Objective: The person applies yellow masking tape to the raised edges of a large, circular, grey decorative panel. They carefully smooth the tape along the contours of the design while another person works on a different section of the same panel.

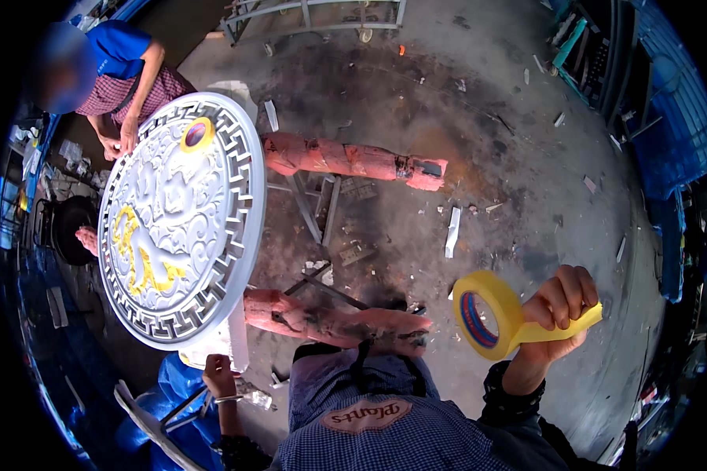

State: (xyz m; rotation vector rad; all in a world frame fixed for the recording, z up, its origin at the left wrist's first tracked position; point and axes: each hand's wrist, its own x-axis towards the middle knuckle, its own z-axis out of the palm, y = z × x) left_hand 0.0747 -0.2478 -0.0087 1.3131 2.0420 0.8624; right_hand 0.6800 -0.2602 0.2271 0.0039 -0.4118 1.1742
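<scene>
My right hand (562,310) is raised at the right and grips a roll of yellow masking tape (489,315), with a short strip pulled out under my fingers. My left hand (219,375) reaches down at the lower left and rests against the lower rim of a large round white relief panel (182,220). The panel has a fret border, carved clouds and partly gold-painted figures, and it lies tilted on red-stained wooden trestle beams (346,158). Another person (126,78) in a blue top stands at the far side with hands on the panel's upper edge.
A stained concrete floor (463,102) carries scattered scraps and white strips. A metal frame (314,20) lies at the top. Blue tarpaulin (683,133) hangs at the right, blue plastic sheeting (177,392) sits by my left hand, and a dark round object (71,228) lies at the left.
</scene>
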